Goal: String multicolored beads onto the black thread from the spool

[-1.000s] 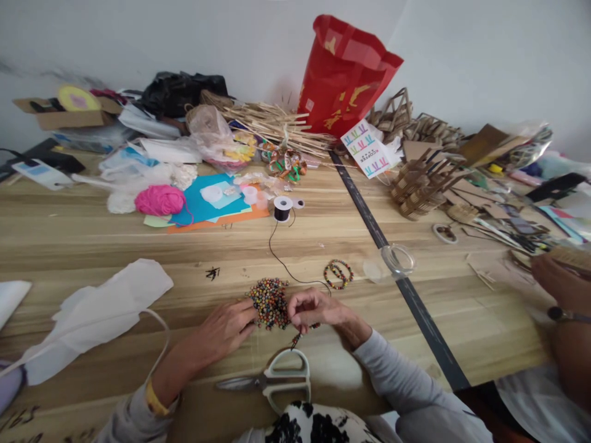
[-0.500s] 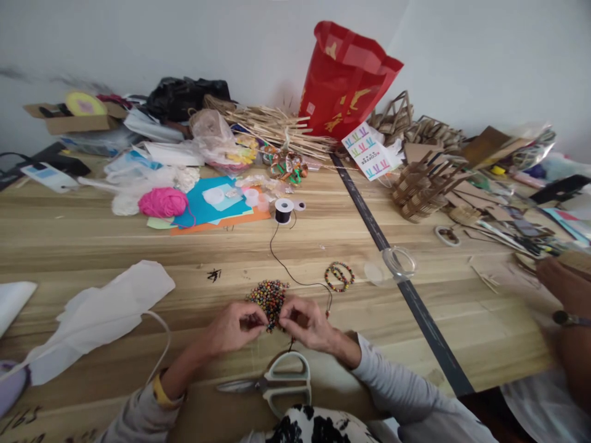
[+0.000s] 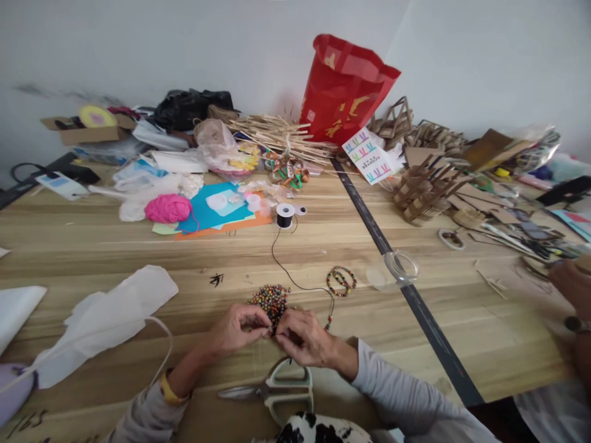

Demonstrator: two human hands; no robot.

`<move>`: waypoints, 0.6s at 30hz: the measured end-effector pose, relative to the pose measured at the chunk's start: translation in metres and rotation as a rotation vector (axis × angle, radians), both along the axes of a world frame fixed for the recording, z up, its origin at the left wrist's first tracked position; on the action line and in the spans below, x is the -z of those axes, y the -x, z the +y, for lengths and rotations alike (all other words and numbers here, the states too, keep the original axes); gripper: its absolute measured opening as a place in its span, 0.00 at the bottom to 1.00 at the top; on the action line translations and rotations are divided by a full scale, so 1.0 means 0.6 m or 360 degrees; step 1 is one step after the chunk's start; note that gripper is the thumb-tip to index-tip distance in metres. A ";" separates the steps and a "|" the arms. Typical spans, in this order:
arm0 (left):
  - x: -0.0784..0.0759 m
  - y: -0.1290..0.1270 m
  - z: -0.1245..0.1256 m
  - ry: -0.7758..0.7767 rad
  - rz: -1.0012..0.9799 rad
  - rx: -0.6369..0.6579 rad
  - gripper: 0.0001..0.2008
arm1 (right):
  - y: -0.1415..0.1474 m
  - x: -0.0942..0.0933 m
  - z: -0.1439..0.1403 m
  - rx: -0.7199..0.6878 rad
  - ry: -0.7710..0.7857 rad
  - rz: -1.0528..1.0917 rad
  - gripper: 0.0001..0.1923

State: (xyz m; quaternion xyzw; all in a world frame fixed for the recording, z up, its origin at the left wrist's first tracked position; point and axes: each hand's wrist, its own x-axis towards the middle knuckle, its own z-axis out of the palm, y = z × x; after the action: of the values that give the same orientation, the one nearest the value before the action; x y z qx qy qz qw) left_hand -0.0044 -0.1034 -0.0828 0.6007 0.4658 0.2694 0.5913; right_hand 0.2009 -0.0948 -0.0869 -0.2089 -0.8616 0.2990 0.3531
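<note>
Clustering bead pile: small multicoloured round beads lay loose on the wooden table, just beyond both hands' fingertips, its near edge almost under them, probably heaped there to put single beads within short reach.
Left hand: sat at the pile's near left edge, thumb and forefinger curved round to all but meet; whether a bead sat between the tips was too small to tell.
Right hand: sat at the pile's near right edge, thumb and forefinger together in a pinch facing the left hand's; it seemed closed on the black cord, likely to steady it, though the grip itself was hidden.
Cord path: ran slack from beyond the pile, round its right side and in behind the right hand, the slack presumably leaving that hand free to shift.
Strung beads: sat on that cord right of the pile, just beside the right hand.
Scissors: lay on the near side of the pile, blades pointing left, perhaps for easy reach.
Cord spool: stood upright well beyond the pile, apparently clear of the hands.
Beaded bracelets: two, overlapping, lay right of the pile and slightly beyond, possibly to avoid mixing with it.
</note>
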 end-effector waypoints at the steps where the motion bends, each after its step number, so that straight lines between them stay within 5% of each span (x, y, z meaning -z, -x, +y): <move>1: 0.000 0.000 0.000 0.0018 -0.0013 0.0008 0.09 | 0.000 0.000 0.000 0.0007 -0.0005 -0.0006 0.04; 18: 0.004 0.000 0.003 0.0078 -0.0045 0.0038 0.09 | -0.001 0.001 0.003 0.0023 0.0061 -0.0056 0.03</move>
State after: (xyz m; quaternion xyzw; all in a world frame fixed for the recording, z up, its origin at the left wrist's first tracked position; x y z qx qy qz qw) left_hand -0.0046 -0.1019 -0.0850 0.5875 0.4568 0.2593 0.6155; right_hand 0.2013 -0.0931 -0.0873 -0.2270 -0.8602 0.3093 0.3359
